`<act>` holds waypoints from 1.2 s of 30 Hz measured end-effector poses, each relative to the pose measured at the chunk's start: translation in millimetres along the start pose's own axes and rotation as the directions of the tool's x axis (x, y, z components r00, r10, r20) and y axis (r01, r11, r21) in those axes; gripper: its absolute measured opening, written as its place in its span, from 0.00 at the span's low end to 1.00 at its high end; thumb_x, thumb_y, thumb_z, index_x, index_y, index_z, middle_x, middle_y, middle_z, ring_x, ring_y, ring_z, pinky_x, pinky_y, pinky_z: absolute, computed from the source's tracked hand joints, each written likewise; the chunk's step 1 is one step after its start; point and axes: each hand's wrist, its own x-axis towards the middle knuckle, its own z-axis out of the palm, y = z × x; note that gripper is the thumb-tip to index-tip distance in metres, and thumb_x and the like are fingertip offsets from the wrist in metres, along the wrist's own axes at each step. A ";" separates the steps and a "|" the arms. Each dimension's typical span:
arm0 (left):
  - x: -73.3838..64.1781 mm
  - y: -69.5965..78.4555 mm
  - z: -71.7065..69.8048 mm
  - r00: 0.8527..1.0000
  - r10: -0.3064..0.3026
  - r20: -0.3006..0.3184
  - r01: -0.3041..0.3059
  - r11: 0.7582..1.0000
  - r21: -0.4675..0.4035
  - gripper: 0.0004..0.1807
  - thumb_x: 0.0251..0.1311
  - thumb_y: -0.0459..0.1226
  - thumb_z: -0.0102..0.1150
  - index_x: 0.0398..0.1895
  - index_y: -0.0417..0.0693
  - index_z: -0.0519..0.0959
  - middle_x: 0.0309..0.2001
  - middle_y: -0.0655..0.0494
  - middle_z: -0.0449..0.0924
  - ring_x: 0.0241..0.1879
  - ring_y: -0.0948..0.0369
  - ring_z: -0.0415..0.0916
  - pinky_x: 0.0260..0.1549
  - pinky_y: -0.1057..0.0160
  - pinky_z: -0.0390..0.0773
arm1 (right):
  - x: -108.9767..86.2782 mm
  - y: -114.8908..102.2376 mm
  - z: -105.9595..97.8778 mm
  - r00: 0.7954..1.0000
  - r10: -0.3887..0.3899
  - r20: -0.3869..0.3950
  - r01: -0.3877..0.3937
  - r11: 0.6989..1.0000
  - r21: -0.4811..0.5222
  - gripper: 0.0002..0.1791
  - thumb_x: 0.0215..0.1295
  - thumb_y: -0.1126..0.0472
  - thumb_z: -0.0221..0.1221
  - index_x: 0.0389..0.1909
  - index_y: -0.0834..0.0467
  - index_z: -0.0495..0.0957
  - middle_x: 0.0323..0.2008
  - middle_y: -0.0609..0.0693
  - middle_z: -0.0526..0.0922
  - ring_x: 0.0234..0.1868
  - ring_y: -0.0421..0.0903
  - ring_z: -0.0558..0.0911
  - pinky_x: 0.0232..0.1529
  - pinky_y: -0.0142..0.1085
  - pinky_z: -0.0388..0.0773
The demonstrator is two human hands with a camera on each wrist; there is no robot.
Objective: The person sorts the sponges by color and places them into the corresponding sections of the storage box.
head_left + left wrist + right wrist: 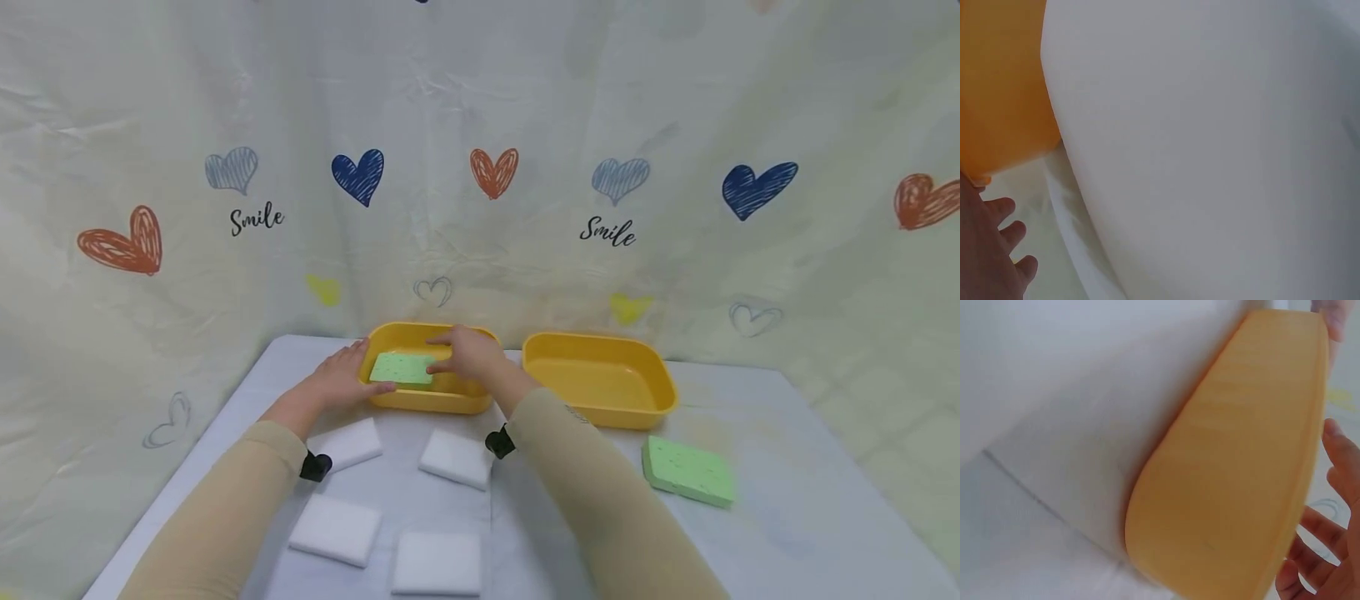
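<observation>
A light green sponge (402, 368) lies in the left part of a yellow tray (431, 402). My left hand (336, 382) rests against this tray's left end, its thumb reaching over the near rim beside the sponge. In the left wrist view, fingers (1013, 234) extend past the orange-looking tray wall (1004, 87). Over the tray's right half is my right hand (474, 357), thumb and fingers spread, with a fingertip by the sponge's right edge. The right wrist view has its fingers (1322, 531) parted beyond the tray's outer wall (1229, 456), with nothing visible between them.
A second yellow tray (600, 375) stands to the right, with another green sponge (688, 472) on the table in front of it. Several white sponge blocks (437, 564) lie on the white-covered table nearer me. Behind the table hangs a heart-printed curtain (525, 100).
</observation>
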 end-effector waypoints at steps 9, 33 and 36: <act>2.9 -6.0 3.9 1.000 0.024 -0.002 -0.024 1.000 -0.015 0.71 0.49 0.79 0.47 0.78 0.35 0.38 0.77 0.35 0.42 0.75 0.36 0.42 0.71 0.36 0.46 | -29.8 10.8 -20.6 1.000 -0.026 -0.018 0.027 0.999 0.038 0.36 0.58 0.35 0.65 0.68 0.37 0.72 0.69 0.54 0.69 0.63 0.55 0.73 0.62 0.50 0.72; -3.0 -1.5 -0.6 0.998 0.061 -0.015 -0.062 0.997 -0.044 0.67 0.54 0.73 0.53 0.78 0.33 0.38 0.75 0.30 0.48 0.72 0.33 0.47 0.69 0.34 0.49 | -165.9 95.8 -53.3 0.993 0.049 -0.110 -0.048 0.999 0.012 0.34 0.53 0.38 0.70 0.63 0.39 0.78 0.56 0.49 0.78 0.51 0.49 0.78 0.53 0.46 0.77; -4.6 1.7 -2.0 0.998 0.059 -0.006 -0.059 0.997 -0.052 0.67 0.55 0.72 0.53 0.77 0.32 0.38 0.75 0.29 0.47 0.72 0.32 0.46 0.69 0.33 0.48 | -186.1 112.5 -52.4 0.991 0.044 -0.130 -0.043 0.999 0.009 0.34 0.54 0.39 0.70 0.63 0.41 0.78 0.55 0.50 0.79 0.47 0.50 0.78 0.49 0.44 0.78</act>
